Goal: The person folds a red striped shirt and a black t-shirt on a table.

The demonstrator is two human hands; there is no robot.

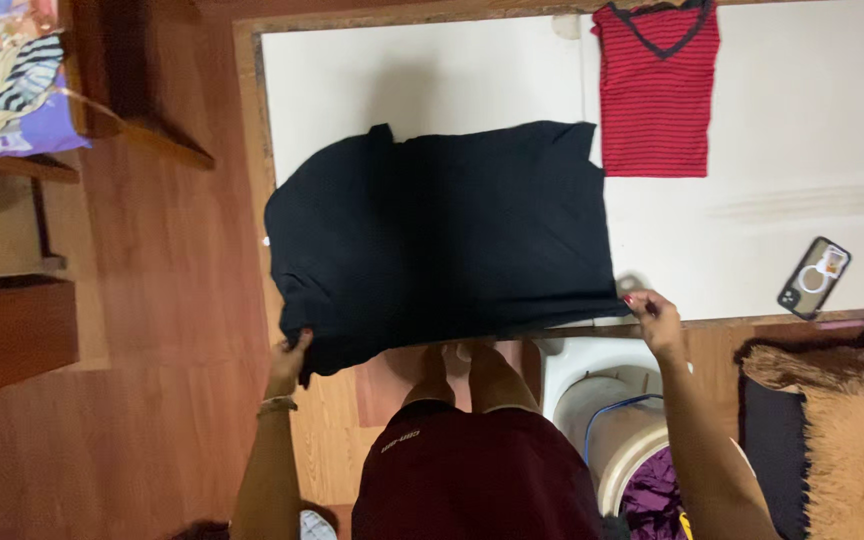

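Note:
A large black shirt [442, 240] lies spread over the left part of a white tabletop [782, 120], its left side hanging past the table's edge. My left hand [290, 362] pinches the shirt's lower left corner, off the table. At the table's front edge, my right hand [652, 318] grips the shirt's lower right corner. A folded red shirt with dark stripes [656, 88] lies flat at the back of the table, just right of the black shirt's upper corner.
A phone in a dark case [814, 277] lies on the table's right front. Under the table stands a white basket [612, 420] with clothes. A furry brown cushion [842, 440] sits at lower right. Wooden furniture [12, 330] stands at left on the wooden floor.

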